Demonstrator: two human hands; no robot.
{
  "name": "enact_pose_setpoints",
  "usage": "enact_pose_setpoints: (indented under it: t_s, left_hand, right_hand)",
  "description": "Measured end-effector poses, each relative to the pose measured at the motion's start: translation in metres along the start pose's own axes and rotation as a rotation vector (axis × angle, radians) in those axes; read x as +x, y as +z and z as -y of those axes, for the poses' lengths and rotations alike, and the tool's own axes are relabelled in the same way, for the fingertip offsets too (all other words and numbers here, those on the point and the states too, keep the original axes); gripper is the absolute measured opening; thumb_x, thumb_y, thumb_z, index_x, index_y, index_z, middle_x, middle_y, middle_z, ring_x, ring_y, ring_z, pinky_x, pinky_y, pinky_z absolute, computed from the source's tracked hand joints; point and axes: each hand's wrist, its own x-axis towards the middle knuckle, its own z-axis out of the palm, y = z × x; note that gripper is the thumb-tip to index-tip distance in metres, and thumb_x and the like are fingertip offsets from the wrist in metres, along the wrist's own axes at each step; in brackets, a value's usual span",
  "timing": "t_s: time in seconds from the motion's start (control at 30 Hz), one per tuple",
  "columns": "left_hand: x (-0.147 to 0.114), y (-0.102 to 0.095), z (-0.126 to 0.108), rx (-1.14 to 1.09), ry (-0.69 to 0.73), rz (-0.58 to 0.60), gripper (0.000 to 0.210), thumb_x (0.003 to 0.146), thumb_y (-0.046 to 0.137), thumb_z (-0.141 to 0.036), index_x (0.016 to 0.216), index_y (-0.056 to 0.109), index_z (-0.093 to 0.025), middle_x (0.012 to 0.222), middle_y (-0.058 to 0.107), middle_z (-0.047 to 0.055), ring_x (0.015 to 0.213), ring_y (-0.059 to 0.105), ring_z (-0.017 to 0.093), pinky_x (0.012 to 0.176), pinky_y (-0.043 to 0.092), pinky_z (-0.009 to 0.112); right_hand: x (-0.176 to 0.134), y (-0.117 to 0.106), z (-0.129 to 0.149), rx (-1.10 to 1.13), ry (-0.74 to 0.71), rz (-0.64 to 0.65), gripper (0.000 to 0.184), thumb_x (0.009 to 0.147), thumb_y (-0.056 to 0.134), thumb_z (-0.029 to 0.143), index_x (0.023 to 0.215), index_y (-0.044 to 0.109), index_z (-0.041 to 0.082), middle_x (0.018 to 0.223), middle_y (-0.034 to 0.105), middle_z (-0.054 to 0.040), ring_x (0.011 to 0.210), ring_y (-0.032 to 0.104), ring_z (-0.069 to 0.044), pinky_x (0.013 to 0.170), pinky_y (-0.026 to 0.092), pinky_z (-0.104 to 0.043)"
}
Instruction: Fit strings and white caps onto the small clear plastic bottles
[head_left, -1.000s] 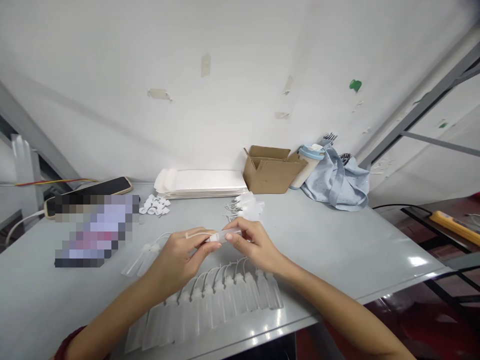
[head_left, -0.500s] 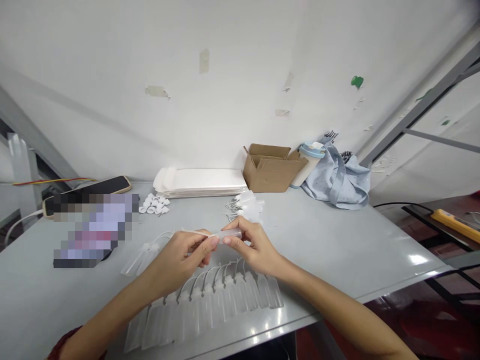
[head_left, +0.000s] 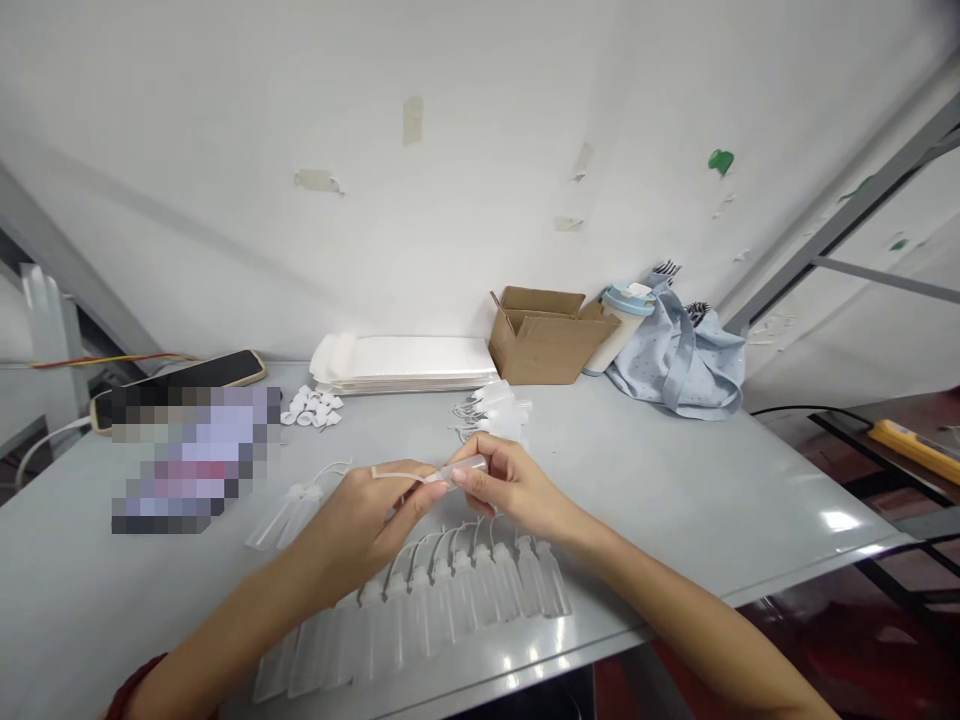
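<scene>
A small translucent plastic bottle [head_left: 472,464] with a thin white tail [head_left: 397,475] is held between both hands, above the table. My right hand [head_left: 514,485] is closed around its body, thumb and fingers gripping it. My left hand [head_left: 379,510] pinches the narrow neck end, where the tail runs back over the fingers. Below lies a row of similar bottles [head_left: 420,605] with curved white tails. A few more bottles [head_left: 289,515] lie by my left forearm. Farther back is a pile of small translucent pieces with thin tails [head_left: 499,405].
Small white parts [head_left: 310,408] sit in a heap near flat white cartons [head_left: 412,362]. An open cardboard box [head_left: 547,345], a lidded cup [head_left: 619,325] and a blue cloth bag [head_left: 675,360] stand along the wall. A phone [head_left: 187,378] and a blurred-out object [head_left: 206,460] lie at left.
The held bottle has tilted slightly, its right end rising. My left hand has shifted a little right, its fingertips now nearer the right hand. The view has shifted slightly.
</scene>
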Motion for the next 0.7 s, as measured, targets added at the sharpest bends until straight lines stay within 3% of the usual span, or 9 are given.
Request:
enact_pose_setpoints:
  t_s: [0.07,0.17,0.33,0.43,0.53,0.7]
  left_hand:
    - [0.0,-0.002,-0.002,-0.035,-0.036,0.033,0.038,0.097,0.035,-0.025,0.067,0.057,-0.018,0.058,0.052,-0.003,0.051,0.047,0.01,0.051,0.037,0.023]
    - [-0.003,0.002,0.001,0.001,0.008,-0.012,0.04,0.097,0.036,-0.025,0.06,0.05,-0.018,0.053,0.045,-0.004,0.047,0.042,0.009,0.048,0.034,0.023]
    - [-0.008,0.014,0.01,0.295,0.26,-0.148,0.03,0.097,0.039,-0.02,0.069,0.05,-0.017,0.058,0.046,-0.003,0.05,0.04,0.012,0.048,0.031,0.026]
    - [-0.008,0.014,0.009,0.512,0.406,-0.206,0.024,0.094,0.043,-0.013,0.071,0.05,-0.017,0.06,0.047,-0.002,0.053,0.04,0.014,0.048,0.029,0.029]
    - [-0.006,0.011,0.002,0.651,0.464,-0.231,0.024,0.091,0.048,-0.011,0.068,0.049,-0.018,0.058,0.046,-0.002,0.051,0.04,0.014,0.048,0.027,0.03]
    - [-0.003,0.012,0.004,0.67,0.467,-0.251,0.017,0.09,0.05,-0.012,0.074,0.053,-0.016,0.055,0.049,-0.002,0.048,0.042,0.014,0.047,0.028,0.03]
  right_hand:
    - [-0.001,0.004,-0.002,-0.026,-0.056,-0.015,0.034,0.08,0.063,0.049,0.08,0.053,0.017,0.056,0.044,0.0066,0.046,0.039,-0.007,0.044,0.029,-0.021]
    - [-0.002,0.006,-0.006,-0.046,-0.055,-0.022,0.032,0.084,0.059,0.048,0.078,0.051,0.018,0.051,0.037,0.0088,0.043,0.033,-0.006,0.042,0.024,-0.02]
    - [-0.002,0.008,-0.01,-0.124,0.018,-0.094,0.03,0.086,0.058,0.045,0.073,0.047,0.02,0.042,0.035,0.0111,0.037,0.028,-0.005,0.038,0.021,-0.019]
    - [-0.002,0.009,-0.006,-0.034,0.099,-0.071,0.032,0.084,0.059,0.046,0.071,0.043,0.021,0.038,0.037,0.0118,0.033,0.027,-0.005,0.035,0.023,-0.018]
    - [-0.003,0.009,-0.002,0.159,0.203,-0.035,0.035,0.08,0.064,0.046,0.068,0.041,0.022,0.036,0.031,0.0137,0.033,0.02,-0.004,0.033,0.023,-0.017]
    - [0.0,0.008,-0.008,0.235,0.223,-0.04,0.037,0.077,0.067,0.045,0.066,0.04,0.022,0.039,0.027,0.0136,0.035,0.017,-0.004,0.035,0.023,-0.018]
